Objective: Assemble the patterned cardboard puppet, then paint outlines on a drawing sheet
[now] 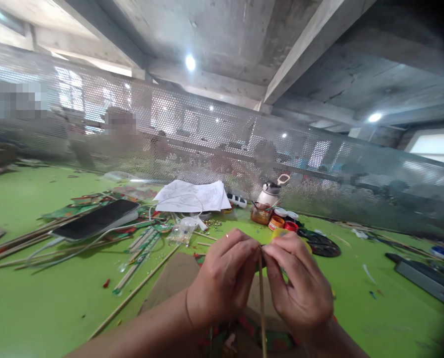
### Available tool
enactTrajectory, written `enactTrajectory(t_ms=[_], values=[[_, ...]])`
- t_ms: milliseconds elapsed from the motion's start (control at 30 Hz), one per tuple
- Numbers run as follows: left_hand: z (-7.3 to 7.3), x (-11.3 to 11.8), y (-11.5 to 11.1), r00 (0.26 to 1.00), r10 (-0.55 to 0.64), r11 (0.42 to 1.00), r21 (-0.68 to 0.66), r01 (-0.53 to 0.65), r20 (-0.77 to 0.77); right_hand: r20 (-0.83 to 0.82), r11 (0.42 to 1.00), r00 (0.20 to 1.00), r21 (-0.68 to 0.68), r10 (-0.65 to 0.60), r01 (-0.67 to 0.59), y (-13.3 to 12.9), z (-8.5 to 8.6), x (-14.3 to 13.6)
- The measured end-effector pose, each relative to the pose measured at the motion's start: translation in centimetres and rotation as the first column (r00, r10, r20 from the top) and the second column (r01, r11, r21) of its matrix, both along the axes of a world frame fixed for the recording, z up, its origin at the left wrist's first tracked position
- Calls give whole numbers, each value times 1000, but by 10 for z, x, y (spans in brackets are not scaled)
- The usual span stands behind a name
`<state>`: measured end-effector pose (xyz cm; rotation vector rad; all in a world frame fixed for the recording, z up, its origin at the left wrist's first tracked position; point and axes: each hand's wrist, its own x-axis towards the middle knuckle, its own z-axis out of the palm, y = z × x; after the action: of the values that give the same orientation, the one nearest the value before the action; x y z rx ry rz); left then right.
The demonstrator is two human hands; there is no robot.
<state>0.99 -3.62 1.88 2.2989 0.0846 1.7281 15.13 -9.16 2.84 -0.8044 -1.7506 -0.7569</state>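
**Two Hands, One Stick Tip**

From here I see the left hand [225, 273] and right hand [300, 278] closed in tight pinches on the thin stick [262, 313], at its far end, between them above brown cardboard [173, 281], probably to steady it.

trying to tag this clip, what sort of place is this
Likely a shared craft workshop: a green table strewn with thin sticks, open paint pots beside a dark, paint-smeared palette, and a perforated divider with blurred figures beyond it.
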Motion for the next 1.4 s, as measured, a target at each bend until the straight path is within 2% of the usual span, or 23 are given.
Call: enactTrajectory(t_ms=[233, 733, 933, 1133, 1400], values=[[2, 0, 3, 998, -62, 997, -45, 63, 16, -45, 1000, 999, -18, 11, -12, 1, 1, 0], [-2, 2, 5, 996, -74, 996, -38, 75, 44, -56, 997, 996, -28, 73, -75, 0, 1, 3], [-1, 3, 4, 999, -48, 997, -56, 49, 20, -181, 979, 970, -91, 164, -183, 1, 4, 1], [-1, 4, 4, 999, 25, 999, -25, -24, 47, -171, 972, 969, -123, 178, -200, 1, 7, -1], [4, 5, 3, 996, 84, 994, -75, -82, 17, -188, 976, 971, -130, 148, -174, -1, 8, -2]])
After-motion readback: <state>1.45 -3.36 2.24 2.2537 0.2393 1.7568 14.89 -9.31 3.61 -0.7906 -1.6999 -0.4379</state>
